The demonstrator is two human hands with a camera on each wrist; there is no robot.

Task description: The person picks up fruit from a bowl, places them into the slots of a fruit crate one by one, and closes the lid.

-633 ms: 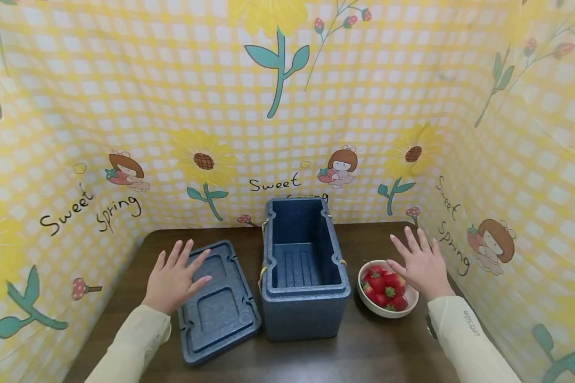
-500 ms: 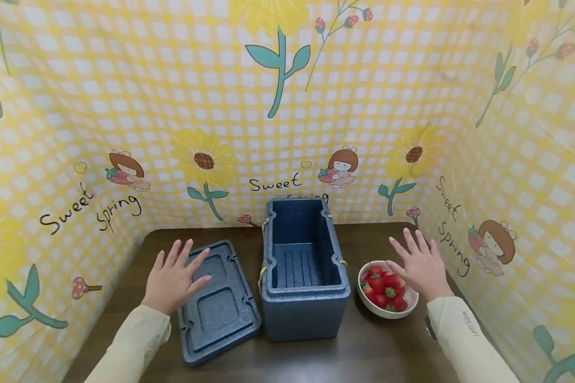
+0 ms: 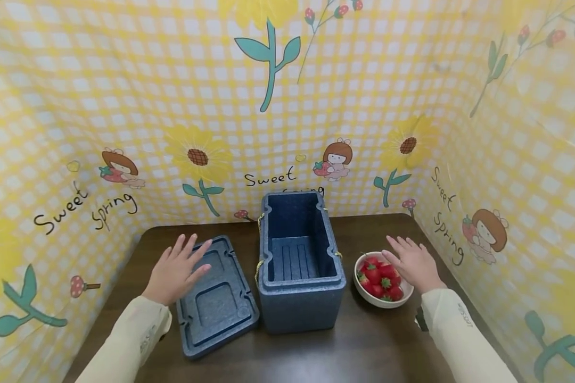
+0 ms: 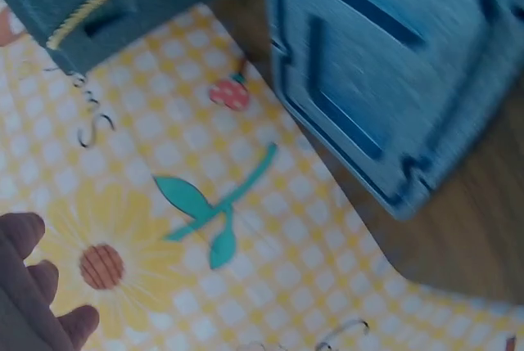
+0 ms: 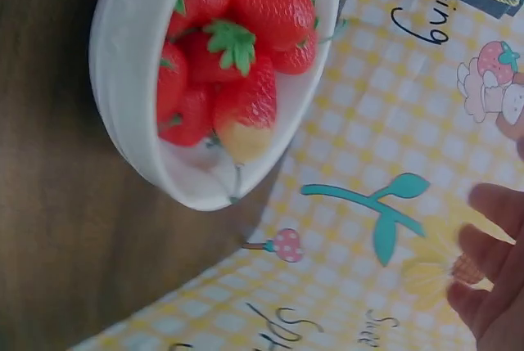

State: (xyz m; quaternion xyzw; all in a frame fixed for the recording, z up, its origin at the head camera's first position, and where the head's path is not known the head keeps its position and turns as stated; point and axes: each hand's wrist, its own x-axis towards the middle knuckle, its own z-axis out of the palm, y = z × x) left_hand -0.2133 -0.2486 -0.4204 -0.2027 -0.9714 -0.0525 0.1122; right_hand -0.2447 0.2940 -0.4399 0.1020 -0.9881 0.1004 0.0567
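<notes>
My left hand (image 3: 174,271) hovers with spread fingers over the left edge of a blue foam lid (image 3: 215,298), which lies on the table. On the right, my right hand (image 3: 414,263) hangs beside and above a white bowl (image 3: 385,304) of red strawberries (image 3: 377,279), fingers extended and holding nothing. Between the hands stands a blue foam box (image 3: 299,311), uncovered, with nothing visible inside. The right wrist view shows the strawberries (image 5: 237,32) close up, with green leaves, and my fingers at the right edge. In the left wrist view the lid (image 4: 385,81) appears near the top.
A dark brown table (image 3: 287,359) carries everything. Yellow checked cloth (image 3: 211,80) with flowers and lettering rises behind and on both sides. Yellow rope (image 3: 259,270) runs along the box's sides.
The head view has shifted slightly, so the scene sits a little higher and further left. My right hand has tilted and come lower relative to the bowl. The lid, box and bowl stay in place.
</notes>
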